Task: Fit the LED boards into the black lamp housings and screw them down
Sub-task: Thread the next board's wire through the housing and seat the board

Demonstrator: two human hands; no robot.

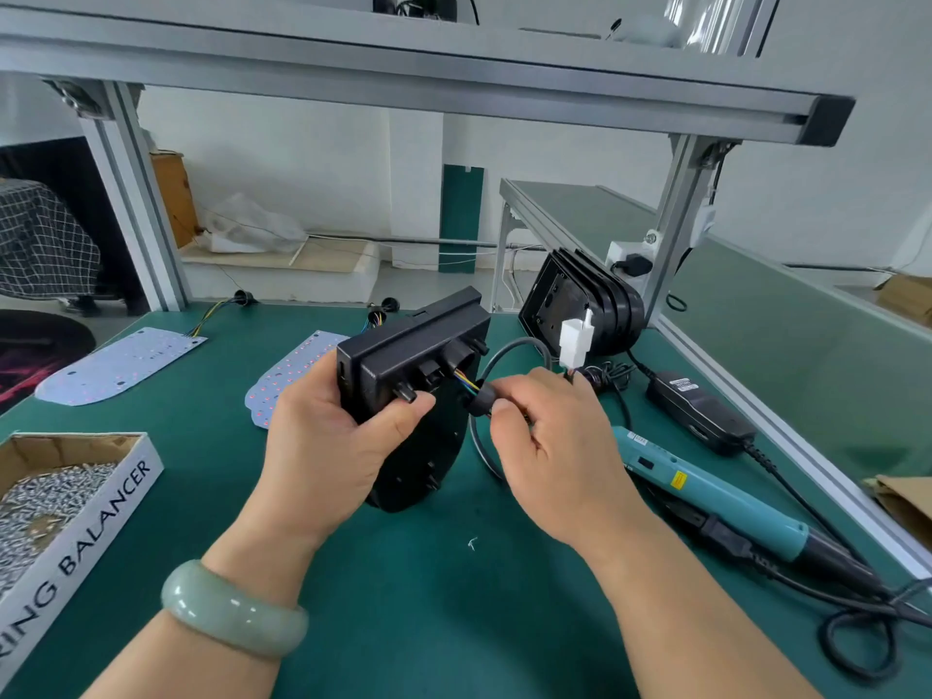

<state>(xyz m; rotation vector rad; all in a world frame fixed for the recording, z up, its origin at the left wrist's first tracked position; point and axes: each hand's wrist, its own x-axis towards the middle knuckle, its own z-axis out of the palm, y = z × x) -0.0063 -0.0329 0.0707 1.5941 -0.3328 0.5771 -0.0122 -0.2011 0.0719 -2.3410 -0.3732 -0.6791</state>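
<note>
Housing point(403, 391) clasped in left hand point(328, 436), right hand point(555, 446) pinching its cable grommet point(481, 398); two LED boards point(118, 365) lie unfitted, screwdriver point(706, 491) idle.

— Where does everything sit?
— Housing point(411, 375) mid-table point(403, 623), between left hand point(328, 436) and right hand point(560, 446). Two LED boards point(118, 365) lie behind-left; the screw box point(70, 491) near-left.
— And right?
— Screwdriver point(706, 491) beside the right hand, power adapter point(701, 411) behind it, stacked housings point(585, 302) farther back, perhaps leaning on the frame post point(676, 229).
</note>
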